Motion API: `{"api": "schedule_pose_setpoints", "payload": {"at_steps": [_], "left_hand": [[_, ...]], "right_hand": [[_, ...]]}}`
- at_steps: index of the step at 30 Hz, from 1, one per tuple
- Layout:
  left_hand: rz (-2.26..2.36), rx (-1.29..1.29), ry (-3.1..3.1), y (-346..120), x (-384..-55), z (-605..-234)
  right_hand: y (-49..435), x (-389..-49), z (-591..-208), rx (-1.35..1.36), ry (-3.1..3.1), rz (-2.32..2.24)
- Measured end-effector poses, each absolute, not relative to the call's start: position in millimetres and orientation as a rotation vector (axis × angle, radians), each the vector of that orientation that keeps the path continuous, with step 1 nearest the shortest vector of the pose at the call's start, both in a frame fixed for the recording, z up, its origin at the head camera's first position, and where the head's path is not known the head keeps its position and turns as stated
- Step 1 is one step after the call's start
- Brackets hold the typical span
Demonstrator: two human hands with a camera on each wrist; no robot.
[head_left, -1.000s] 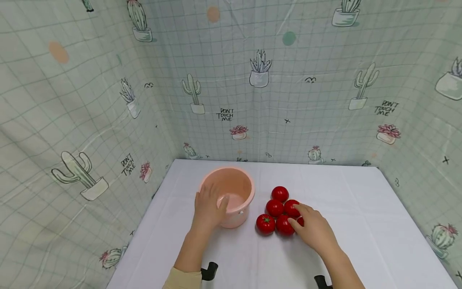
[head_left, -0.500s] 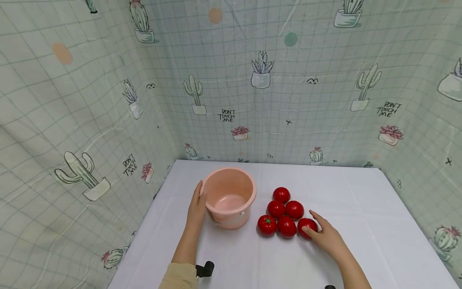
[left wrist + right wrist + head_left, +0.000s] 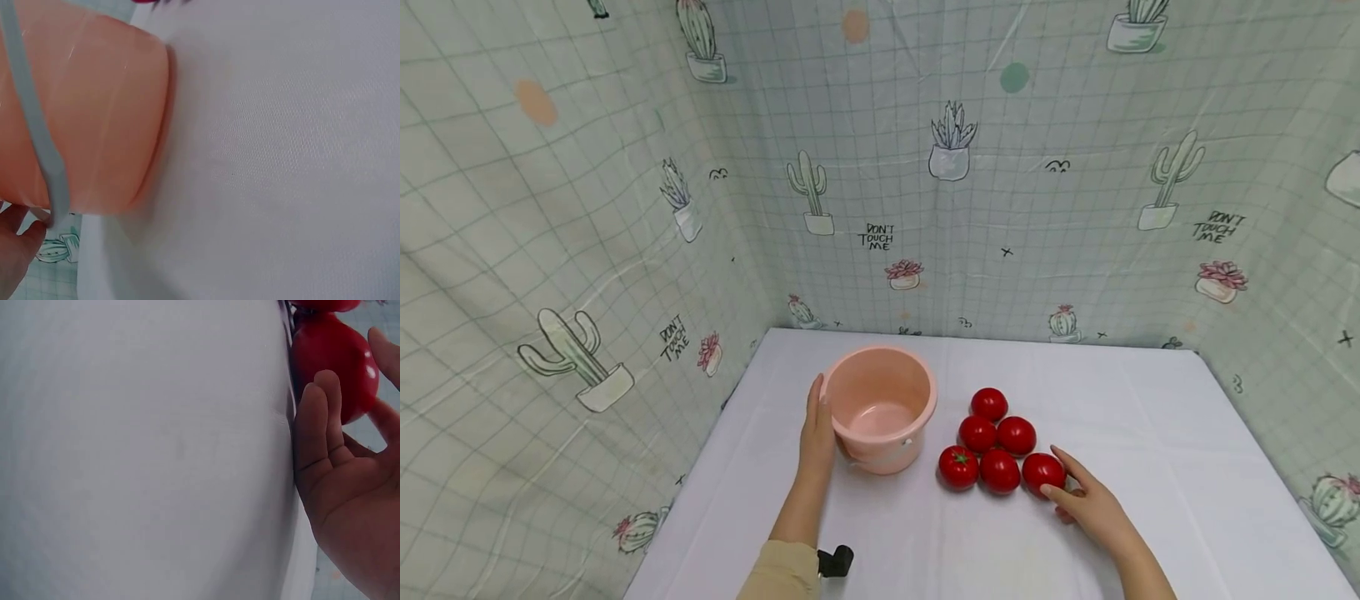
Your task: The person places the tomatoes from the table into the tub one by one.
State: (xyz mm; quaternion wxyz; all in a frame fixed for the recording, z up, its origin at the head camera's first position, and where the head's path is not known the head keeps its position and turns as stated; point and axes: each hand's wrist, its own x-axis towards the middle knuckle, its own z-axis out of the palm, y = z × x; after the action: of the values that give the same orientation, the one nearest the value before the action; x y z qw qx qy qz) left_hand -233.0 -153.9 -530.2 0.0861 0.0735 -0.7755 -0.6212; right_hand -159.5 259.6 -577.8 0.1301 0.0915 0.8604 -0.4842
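A pink plastic bucket (image 3: 887, 454) stands upright on the white table. Along its left outer side lies my left hand (image 3: 817, 433), fingers extended near the rim. The left wrist view shows that hand (image 3: 19, 250) beside the bucket's pale handle (image 3: 40, 131); contact with the handle is unclear. To the right of the bucket, several red tomatoes sit in a triangular cluster. My right hand (image 3: 1093, 504) is at the front-right tomato (image 3: 1043, 473), thumb in front and index finger behind. In the right wrist view its fingers (image 3: 312, 428) are spread around that tomato (image 3: 337, 362), not gripping it.
One tomato (image 3: 958, 467) with a green stem top is at the front left of the cluster. A cactus-print cloth (image 3: 1000, 208) hangs behind and at the sides of the table (image 3: 925, 550). Bare tabletop separates bucket and tomatoes.
My right hand has moved right, from over the middle of the cluster to the front-right tomato. My left hand has shifted from over the bucket's rim to its left outer side.
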Motion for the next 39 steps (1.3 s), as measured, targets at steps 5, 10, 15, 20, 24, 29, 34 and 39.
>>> {"api": "schedule_pose_setpoints", "payload": {"at_steps": [5, 10, 15, 20, 24, 29, 34, 39], "left_hand": [[-1.815, 0.222, -2.296, -152.2, -233.0, -532.0], [-1.821, 0.219, -2.272, -151.4, -233.7, -534.2], [-1.801, 0.232, -2.282, -151.0, -233.2, -535.8], [-1.801, 0.218, -2.261, -150.1, -232.9, -535.8], [-1.813, 0.199, -2.243, -149.6, -233.8, -535.1], [-1.819, 0.208, -2.241, -149.0, -234.3, -534.9], [-1.818, 0.223, -2.246, -148.9, -234.7, -535.0], [-1.827, 0.232, -2.245, -149.4, -234.7, -535.6]], "right_hand": [[260.3, -161.7, -582.6, 0.274, 2.518, -1.388], [260.3, -162.3, -585.3, 0.285, 2.550, -1.335], [259.7, -162.7, -585.4, 0.290, 2.549, -1.329], [259.1, -161.7, -581.3, 0.279, 2.566, -1.292], [260.3, -163.1, -575.2, 0.235, 2.599, -1.270], [260.9, -166.0, -563.4, 0.215, 2.627, -1.268], [258.1, -169.5, -551.1, 0.200, 2.634, -1.279], [255.2, -176.5, -536.1, 0.137, 2.690, -1.281]]}}
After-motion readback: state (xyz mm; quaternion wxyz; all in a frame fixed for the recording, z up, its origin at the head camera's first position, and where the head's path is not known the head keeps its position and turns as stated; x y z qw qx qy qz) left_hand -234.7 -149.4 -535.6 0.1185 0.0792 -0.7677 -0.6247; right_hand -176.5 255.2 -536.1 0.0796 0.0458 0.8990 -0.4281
